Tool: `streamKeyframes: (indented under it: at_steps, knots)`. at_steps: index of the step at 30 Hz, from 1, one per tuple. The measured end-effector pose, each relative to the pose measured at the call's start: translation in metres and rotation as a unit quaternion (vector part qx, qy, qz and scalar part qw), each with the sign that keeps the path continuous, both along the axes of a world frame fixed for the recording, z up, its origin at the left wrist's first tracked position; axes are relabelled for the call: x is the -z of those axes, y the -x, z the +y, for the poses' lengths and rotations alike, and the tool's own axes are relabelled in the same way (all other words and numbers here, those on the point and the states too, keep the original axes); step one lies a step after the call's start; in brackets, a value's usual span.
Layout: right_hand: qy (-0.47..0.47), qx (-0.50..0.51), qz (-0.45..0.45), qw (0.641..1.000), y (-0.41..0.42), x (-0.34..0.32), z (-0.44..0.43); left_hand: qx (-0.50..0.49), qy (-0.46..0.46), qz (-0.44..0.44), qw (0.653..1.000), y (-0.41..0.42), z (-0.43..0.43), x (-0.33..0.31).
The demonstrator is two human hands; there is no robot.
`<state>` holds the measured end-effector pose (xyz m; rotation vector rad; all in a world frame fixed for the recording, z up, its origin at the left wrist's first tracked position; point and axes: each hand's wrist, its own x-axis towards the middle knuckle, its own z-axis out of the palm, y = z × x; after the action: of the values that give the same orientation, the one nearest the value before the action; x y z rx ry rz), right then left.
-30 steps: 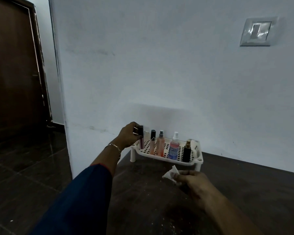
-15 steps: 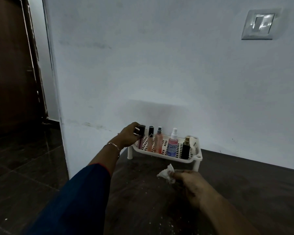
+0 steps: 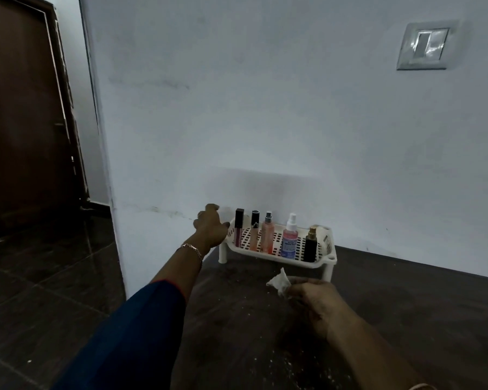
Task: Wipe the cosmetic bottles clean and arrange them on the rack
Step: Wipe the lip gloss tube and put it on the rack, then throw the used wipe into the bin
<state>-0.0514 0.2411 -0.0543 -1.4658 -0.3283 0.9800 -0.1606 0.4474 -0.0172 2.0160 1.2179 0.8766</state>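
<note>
A white perforated rack stands on the dark floor against the wall. Several cosmetic bottles stand upright on it in a row: a dark lip gloss tube at the left end, a peach tube with a black cap, a pink spray bottle, a pink bottle with a white sprayer, and a black bottle with a gold cap. My left hand hovers just left of the rack, fingers apart, holding nothing. My right hand rests low in front of the rack, shut on a crumpled white tissue.
The white wall rises right behind the rack, with a switch plate high on the right. A dark wooden door stands at the left past the wall corner. The dark floor has white specks in front.
My left hand has let go of the lip gloss tube, which now stands at the rack's left end, and has pulled back to the left. The right hand stays put with the tissue.
</note>
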Motion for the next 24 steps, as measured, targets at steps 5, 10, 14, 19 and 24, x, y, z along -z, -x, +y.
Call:
streamKeyframes:
  at_steps: [5, 10, 14, 19, 24]
  knots:
    - [-0.009, 0.02, 0.005, 1.0, 0.012, -0.01, -0.008, -0.043, 0.014, -0.034, 0.998, 0.019, -0.038, -0.003]
    - [-0.036, 0.038, 0.006, 0.999, 0.028, -0.03, -0.033, 0.033, 0.036, -0.046, 0.998, 0.028, -0.089, -0.01]
    - [-0.037, 0.031, -0.019, 0.999, 0.042, -0.046, -0.064, 0.192, 0.117, -0.031, 0.974, 0.034, -0.147, -0.015]
    - [-0.042, 0.057, -0.036, 0.997, 0.05, -0.06, -0.111, 0.266, 0.177, -0.044, 0.947, 0.034, -0.205, -0.023]
    - [-0.048, 0.066, -0.028, 0.996, 0.052, -0.058, -0.162, 0.3, 0.237, -0.064, 0.922, 0.032, -0.255, -0.027]
